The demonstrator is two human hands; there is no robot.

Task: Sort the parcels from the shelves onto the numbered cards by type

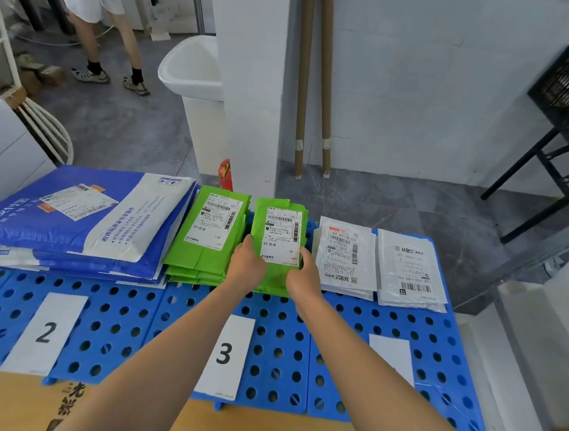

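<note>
Between the two hands, at the far middle of the board, a green parcel is gripped by its near side edges. The left hand has its thumb laid on the left edge and the right hand its thumb on the right edge; the other fingers are hidden underneath. Whether the parcel is lifted or resting cannot be told. Below it a green stack is seen, with a second green stack just left. White parcels lie to the right, blue mailers to the left. Nearer, card 3 and card 2 are laid on the blue perforated board.
</note>
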